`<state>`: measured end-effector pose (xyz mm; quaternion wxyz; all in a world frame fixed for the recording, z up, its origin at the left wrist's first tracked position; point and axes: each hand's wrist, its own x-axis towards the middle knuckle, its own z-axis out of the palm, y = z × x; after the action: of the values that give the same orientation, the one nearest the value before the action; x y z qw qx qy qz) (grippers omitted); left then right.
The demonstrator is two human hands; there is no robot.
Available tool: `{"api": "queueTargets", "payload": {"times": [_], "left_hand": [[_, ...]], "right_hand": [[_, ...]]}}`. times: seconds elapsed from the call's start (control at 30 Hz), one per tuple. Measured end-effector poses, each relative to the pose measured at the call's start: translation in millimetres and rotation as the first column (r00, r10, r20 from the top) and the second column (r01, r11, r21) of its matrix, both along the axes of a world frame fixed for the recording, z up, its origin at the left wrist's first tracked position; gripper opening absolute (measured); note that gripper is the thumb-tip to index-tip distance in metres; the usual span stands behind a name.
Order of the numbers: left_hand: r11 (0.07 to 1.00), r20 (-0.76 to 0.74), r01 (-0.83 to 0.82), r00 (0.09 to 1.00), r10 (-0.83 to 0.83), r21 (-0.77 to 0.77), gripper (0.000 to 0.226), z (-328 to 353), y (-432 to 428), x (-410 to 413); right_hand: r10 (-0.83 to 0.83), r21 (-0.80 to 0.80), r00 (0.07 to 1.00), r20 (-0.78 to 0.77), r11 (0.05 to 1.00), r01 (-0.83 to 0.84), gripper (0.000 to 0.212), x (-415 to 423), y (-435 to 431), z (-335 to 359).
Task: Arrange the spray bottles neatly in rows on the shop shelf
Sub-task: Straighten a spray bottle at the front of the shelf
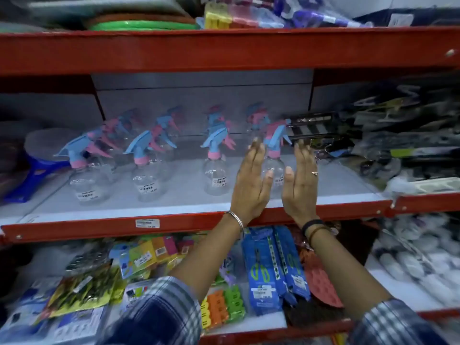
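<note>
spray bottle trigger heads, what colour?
Blue and pink, on clear spray bottles; head view.

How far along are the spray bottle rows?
Mostly done: spray bottles stand upright in four front-to-back rows on the shelf. In hand: left hand and right hand, open, flank the rightmost front bottle. Left: squaring that row.
</note>
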<state>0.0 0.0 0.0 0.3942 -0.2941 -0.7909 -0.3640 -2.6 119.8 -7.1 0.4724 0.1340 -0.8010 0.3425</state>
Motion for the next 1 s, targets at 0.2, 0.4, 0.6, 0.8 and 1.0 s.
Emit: {"api": "queueTargets", "payload": {"times": [0.2, 0.4, 0.6, 0.8, 1.0], "left_hand": [[0.969, 0.437, -0.102, 0.9, -0.007, 0.225, 0.063, -7, 14, -16], [0.988, 0.54, -0.032, 0.84, -0.056, 0.153, 0.059, -12, 14, -32], [0.992, 0.607, -0.053, 0.794, -0.029, 0.117, 0.057, -8, 9, -31], [0.986, 0.564, -0.026, 0.822, -0.072, 0.164, 0.055, -7, 6, -21], [0.973, 0.556, 0.025, 0.817, -0.151, 0.228, 0.051, -4, 2, -5]], "right_hand": [[0.158, -0.236, 0.959, 0.238, 0.967, -0.1, 0.059, -18, 2, -6], [0.284, -0.321, 0.81, 0.513, 0.939, -0.127, 0.05, -38, 8, -3], [0.36, -0.404, 0.784, 0.506, 0.902, -0.154, 0.037, -34, 16, 1], [0.349, -0.363, 0.775, 0.526, 0.917, -0.167, 0.038, -17, 29, 6], [0.344, -0.373, 0.794, 0.501, 0.914, -0.161, 0.034, 6, 35, 6]]}}
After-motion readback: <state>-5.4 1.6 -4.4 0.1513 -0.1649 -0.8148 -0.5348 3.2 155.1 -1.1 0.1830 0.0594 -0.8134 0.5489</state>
